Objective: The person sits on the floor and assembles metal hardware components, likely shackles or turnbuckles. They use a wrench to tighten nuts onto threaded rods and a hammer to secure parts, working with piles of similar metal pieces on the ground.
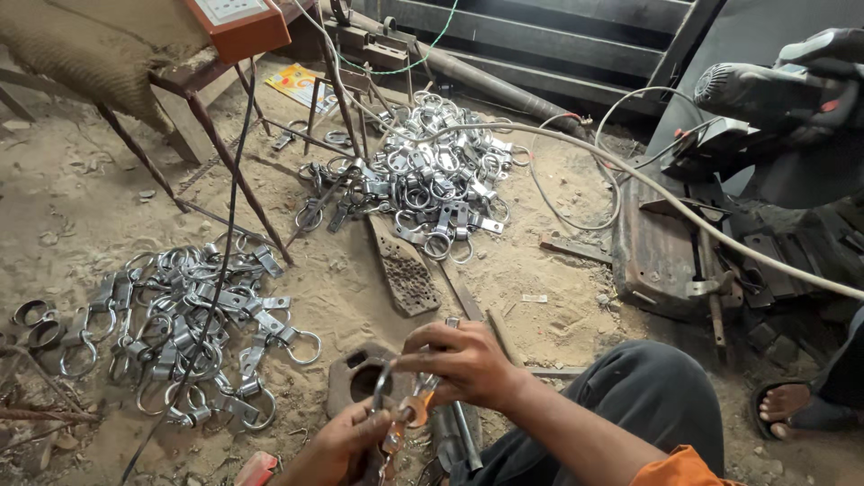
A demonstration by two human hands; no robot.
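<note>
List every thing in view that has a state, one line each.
Left hand: closed on a metal ring clamp.
Right hand: fingers pinching the same clamp.
Near clamp pile: loose on sand.
Far clamp pile: heaped, tangled.
Angle grinder: resting, cord attached.

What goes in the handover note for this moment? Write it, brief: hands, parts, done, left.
Left hand: low at the frame's bottom, gripping the lower end of a metal ring clamp.
Right hand: above it, fingers on the same clamp's top.
Near pile of clamps: on the sand to the left.
Far pile: ahead, by the metal stand.
Done or left: the piles don't show which is finished.
</note>
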